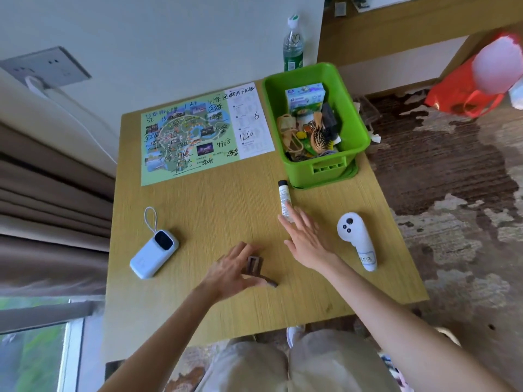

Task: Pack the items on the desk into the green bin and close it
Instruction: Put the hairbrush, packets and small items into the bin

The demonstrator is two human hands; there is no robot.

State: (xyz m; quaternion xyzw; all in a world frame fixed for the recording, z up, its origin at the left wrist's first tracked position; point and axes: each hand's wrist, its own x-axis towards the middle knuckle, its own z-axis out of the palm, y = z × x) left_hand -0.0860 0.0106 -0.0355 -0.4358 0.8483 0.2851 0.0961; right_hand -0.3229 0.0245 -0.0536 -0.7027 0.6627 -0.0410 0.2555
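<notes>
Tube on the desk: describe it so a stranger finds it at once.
Find the green bin at the far right of the desk. Just before its near left corner lies a slim white tube, black cap toward the bin, the right hand over its near end. The controller and power bank are white too, but bulkier and capless.

The wooden desk (226, 199) is carrying plenty. A map (198, 137) is lying flat at the far left, and the green bin (362, 128) is sitting just beside it at the far right corner. A white tube (283, 196) is lying near the bin's front wall, its cap pointing that way. A power bank (154, 254) is resting on the left, its cord loop trailing away from the front. A white controller (356, 239) is lying on the right, and a brown clip (253, 265) is sitting nearest the front edge.
</notes>
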